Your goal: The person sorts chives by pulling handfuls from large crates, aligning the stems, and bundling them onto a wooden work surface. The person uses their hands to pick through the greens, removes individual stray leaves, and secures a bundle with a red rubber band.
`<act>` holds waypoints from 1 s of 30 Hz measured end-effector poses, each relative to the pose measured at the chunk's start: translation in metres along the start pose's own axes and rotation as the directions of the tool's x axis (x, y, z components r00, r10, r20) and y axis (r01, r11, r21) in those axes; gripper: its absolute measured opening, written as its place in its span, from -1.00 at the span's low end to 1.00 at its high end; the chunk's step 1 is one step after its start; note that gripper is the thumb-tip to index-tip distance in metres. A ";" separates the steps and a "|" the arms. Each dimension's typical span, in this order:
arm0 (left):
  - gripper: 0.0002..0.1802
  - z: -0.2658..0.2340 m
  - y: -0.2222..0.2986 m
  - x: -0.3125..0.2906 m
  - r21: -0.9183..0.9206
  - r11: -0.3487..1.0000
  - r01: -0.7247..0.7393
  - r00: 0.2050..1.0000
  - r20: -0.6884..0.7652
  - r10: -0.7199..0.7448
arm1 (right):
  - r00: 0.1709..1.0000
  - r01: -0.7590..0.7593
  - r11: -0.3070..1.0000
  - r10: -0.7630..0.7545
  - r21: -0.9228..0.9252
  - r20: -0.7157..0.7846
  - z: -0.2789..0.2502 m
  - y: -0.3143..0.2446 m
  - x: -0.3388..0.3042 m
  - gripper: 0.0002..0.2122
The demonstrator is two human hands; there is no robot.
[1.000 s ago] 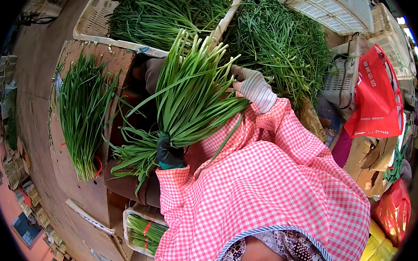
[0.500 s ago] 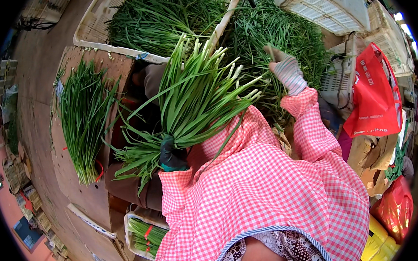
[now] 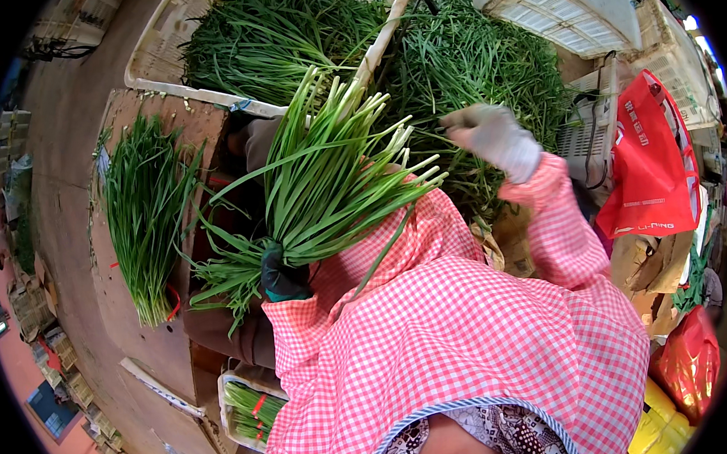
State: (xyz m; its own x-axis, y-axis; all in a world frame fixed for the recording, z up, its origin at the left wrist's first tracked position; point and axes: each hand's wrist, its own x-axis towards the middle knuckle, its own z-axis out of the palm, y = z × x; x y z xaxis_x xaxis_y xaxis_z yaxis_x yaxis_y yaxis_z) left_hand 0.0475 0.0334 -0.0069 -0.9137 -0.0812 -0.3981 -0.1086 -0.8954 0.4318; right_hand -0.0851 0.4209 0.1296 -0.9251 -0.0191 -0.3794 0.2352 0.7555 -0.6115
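My left hand (image 3: 282,272), in a dark green glove, is closed round the leafy part of a large bunch of garlic chives (image 3: 328,184). The pale cut stems fan out up and to the right, across my lap. Over a heap of loose chives (image 3: 474,65) hangs my right hand (image 3: 494,138), in a whitish knitted glove. It is smeared by motion, so whether its fingers hold anything cannot be told. Another bunch of chives (image 3: 145,214) lies on a brown board (image 3: 129,305) at the left, with a red band near its stem ends.
A white crate (image 3: 153,53) full of chives stands at the far left. More white crates (image 3: 562,11) are stacked far right, above a red bag (image 3: 648,163). Banded bunches (image 3: 250,410) lie in a white container (image 3: 230,427) at lower left.
My right hand has moved slightly down and turned, its fingers now pointing left. My left hand and the held bunch have shifted a little left and down.
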 end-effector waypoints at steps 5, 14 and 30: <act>-0.56 0.005 0.002 0.000 -0.039 0.999 0.001 1.000 0.014 -0.001 | 0.979 0.137 0.964 -0.097 -0.227 0.177 0.056 0.000 0.028 -0.60; -0.53 0.007 0.001 0.003 -0.003 1.000 0.029 0.999 -0.021 -0.029 | 0.913 0.354 0.935 -0.337 -0.033 0.229 0.089 -0.007 0.031 -0.73; -0.67 0.014 0.016 0.007 0.070 0.996 -0.062 0.997 -0.044 0.065 | 0.921 0.290 0.955 -0.263 -0.055 0.287 0.049 -0.035 0.026 -0.73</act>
State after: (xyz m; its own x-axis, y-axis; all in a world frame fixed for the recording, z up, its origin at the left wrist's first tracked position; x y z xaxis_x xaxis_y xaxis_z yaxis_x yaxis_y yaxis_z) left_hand 0.0340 0.0251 0.0090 -0.9008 -0.1583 -0.4044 -0.0791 -0.8558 0.5112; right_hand -0.1029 0.3619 0.1073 -0.8284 -0.4043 -0.3878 -0.0597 0.7521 -0.6564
